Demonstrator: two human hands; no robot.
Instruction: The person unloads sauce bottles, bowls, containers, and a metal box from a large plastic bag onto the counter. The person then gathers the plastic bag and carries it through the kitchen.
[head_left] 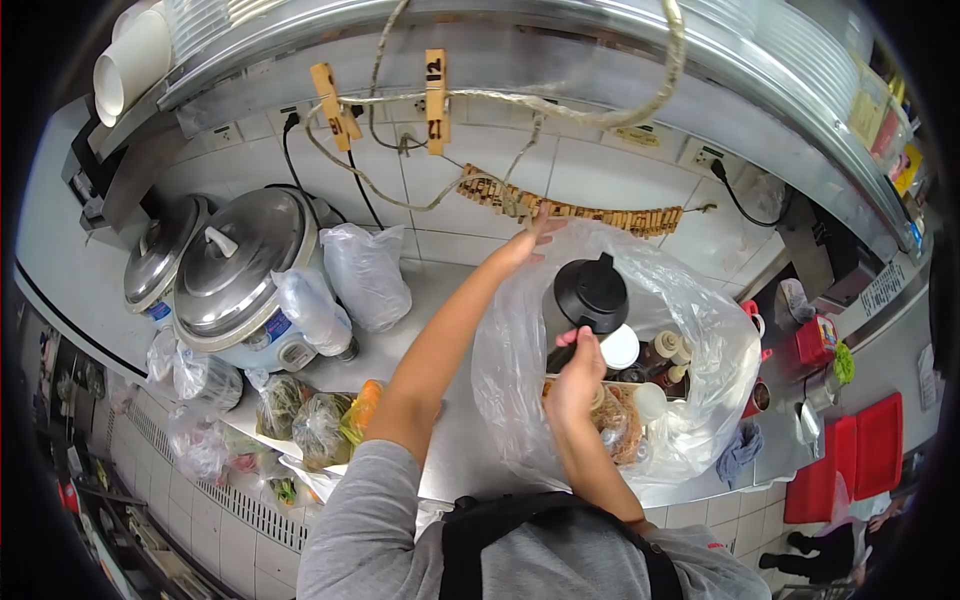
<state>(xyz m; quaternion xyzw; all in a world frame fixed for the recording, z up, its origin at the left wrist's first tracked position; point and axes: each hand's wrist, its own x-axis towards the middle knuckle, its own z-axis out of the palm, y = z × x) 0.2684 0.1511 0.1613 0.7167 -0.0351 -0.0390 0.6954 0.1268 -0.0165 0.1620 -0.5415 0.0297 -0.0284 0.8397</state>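
A large clear plastic bag (505, 375) stands wide open on the steel counter. Inside it, my right hand (578, 378) is wrapped round the handle of a jug with a black lid (590, 292); the jug's lower part is mostly hidden. My left hand (528, 243) reaches to the bag's far rim, its fingers stretched out against the plastic. Near the jug in the bag are a white round lid (621, 347), several dark bottles with pale caps (662, 350), and a clear bag of brown food (620, 430).
Two large cookers with metal lids (240, 262) stand at the left, beside a bagged item (367, 278). Bags of greens (325, 430) lie at the near left edge. Clothespins (600, 217) hang on a line along the tiled wall. A blue cloth (740, 452) and a red container (877, 455) are at right.
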